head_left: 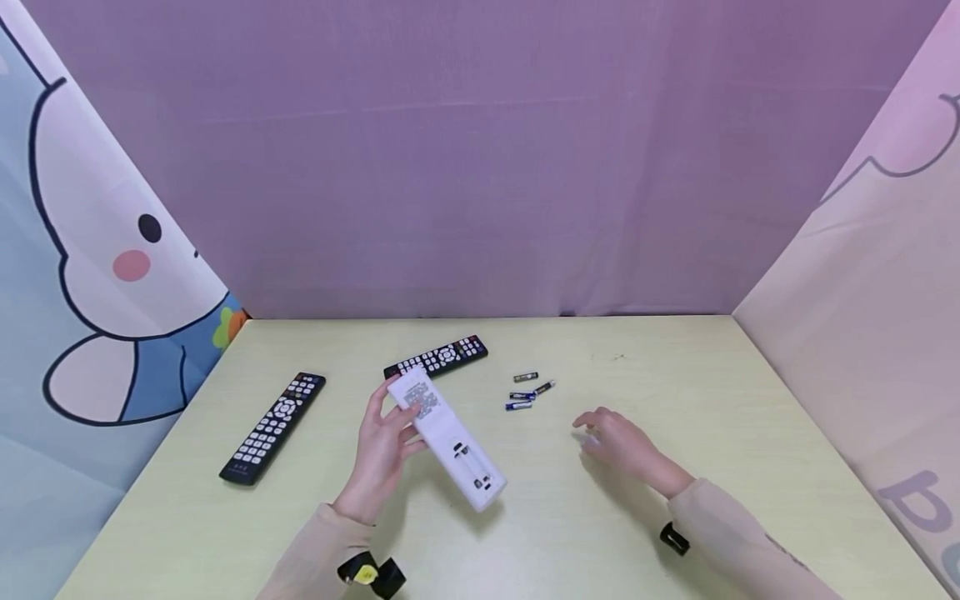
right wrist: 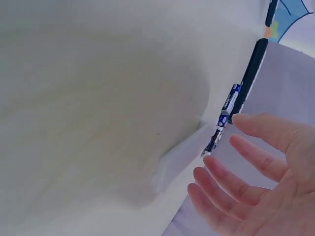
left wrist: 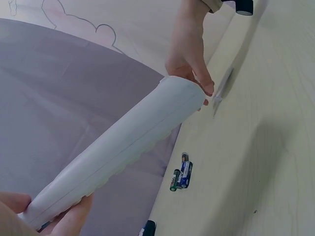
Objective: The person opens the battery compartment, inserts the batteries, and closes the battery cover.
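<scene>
Gotta say, the left hand (head_left: 382, 457) is being curled round the far end of a smooth white remote (head_left: 447, 433), which is being held at a slant over the near middle of the pale wood-grain table (head_left: 570, 537), uncovered battery bay (head_left: 472, 466) facing up. The right hand (head_left: 624, 446) is being held to the right, fingers loosely bent, nothing being grasped, near a thin white piece (right wrist: 181, 156). Cylindrical batteries (head_left: 518, 406) and black remotes (head_left: 273, 429) are being backed by creased purple cloth (head_left: 487, 183).
</scene>
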Available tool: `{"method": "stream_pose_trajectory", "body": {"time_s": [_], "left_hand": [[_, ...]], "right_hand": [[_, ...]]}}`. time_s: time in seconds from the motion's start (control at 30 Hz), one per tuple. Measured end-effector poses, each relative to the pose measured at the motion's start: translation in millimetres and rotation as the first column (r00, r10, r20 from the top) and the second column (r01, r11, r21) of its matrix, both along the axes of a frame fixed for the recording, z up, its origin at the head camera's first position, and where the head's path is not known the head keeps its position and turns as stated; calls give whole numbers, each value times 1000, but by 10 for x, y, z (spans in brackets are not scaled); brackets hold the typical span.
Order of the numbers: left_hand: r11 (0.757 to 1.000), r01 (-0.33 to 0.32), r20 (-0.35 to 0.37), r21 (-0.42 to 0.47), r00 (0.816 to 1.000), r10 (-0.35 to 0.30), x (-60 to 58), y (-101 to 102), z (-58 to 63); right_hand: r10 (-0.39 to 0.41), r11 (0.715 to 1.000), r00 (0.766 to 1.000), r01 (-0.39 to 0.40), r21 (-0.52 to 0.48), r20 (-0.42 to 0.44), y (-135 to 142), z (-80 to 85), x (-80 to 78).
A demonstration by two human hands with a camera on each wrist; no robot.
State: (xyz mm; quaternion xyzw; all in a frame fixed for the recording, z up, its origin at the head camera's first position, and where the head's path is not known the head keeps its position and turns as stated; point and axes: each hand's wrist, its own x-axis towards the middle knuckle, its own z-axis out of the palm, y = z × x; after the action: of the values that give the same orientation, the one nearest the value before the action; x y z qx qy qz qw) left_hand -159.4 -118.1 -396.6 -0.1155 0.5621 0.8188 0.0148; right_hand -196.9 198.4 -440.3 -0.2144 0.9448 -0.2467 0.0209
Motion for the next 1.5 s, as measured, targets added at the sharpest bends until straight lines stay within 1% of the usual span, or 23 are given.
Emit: {"method": "stream_pose_trajectory", "body": {"time_s": [0.23, 0.37, 0.6, 0.77, 0.93, 1.13, 1.33, 1.5], "left_hand": [[1000, -3, -4, -25, 1000, 3, -12, 15, -15], [999, 2, -13, -43, 1000, -3, -11, 20, -16], [999, 12, -19, -46, 1000, -13, -10, 33, -22], [998, 21, -30, -51, 999, -23, -10, 39, -17], [998, 31, -27, -57, 999, -33, -7, 52, -12], [998, 32, -20, -51, 999, -33, -8, 58, -10], [998, 36, -27, -53, 999, -37, -6, 50, -7], [999, 30, -19, -32, 999, -30, -5, 51, -15]], "right_hand": [[27, 999, 1000, -27, 17, 5, -129, 66, -67], [16, 1000, 1000, -16, 19, 23, -233, 71, -125], [10, 1000, 997, -10, 0, 71, -415, 63, -215], [1, 1000, 996, 0, -15, 84, -535, 44, -308], [5, 999, 997, -2, -35, 79, -651, 44, -386], [-1, 1000, 997, 3, -20, 76, -767, 12, -464], [-5, 1000, 999, 6, -24, 39, -832, -14, -518], [-18, 1000, 999, 19, -22, 34, -866, -26, -538]]}}
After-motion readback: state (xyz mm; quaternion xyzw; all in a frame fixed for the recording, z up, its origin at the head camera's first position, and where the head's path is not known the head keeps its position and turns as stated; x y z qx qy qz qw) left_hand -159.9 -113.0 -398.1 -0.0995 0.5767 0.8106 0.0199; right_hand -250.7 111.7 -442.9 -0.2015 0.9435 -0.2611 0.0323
